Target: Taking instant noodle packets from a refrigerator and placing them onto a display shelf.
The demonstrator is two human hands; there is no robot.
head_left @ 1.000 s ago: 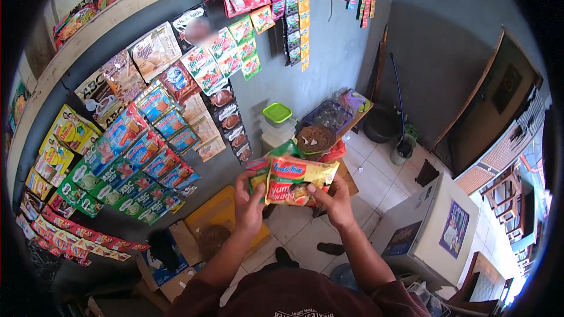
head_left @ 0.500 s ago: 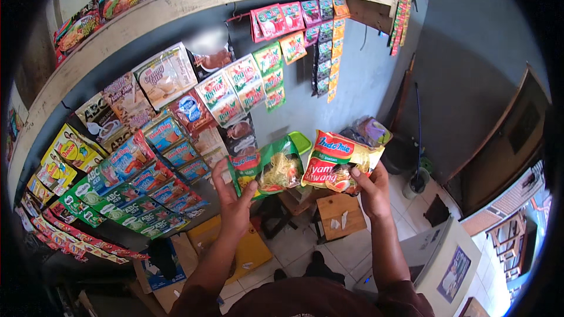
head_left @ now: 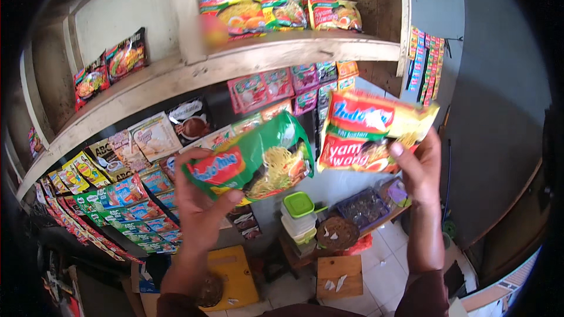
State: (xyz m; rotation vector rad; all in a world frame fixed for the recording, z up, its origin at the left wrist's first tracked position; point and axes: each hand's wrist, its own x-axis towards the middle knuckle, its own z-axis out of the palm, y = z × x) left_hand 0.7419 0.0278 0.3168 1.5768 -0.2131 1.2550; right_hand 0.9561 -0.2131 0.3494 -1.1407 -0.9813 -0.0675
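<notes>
My left hand is closed on the left end of a green packet of instant noodles, thumb in front and fingers behind. A red and yellow packet of instant noodles is in my right hand, pinched at its right side with the thumb across the front. Both packets are held up in front of me, side by side and tilted, their printed faces toward me. Beyond and above them, more noodle packets stand on a wooden shelf. Part of the hanging sachets is hidden behind the packets.
Strips of drink sachets hang below the shelf along the wall. Dark noodle packets stand at the shelf's left. Lower down are stacked green-lidded containers, a round woven basket, a blue tray and a wooden stool.
Both hands have risen with their packets toward the shelf. The view has tilted up, so the shelf and the packets on it show more. Both grips stay closed.
</notes>
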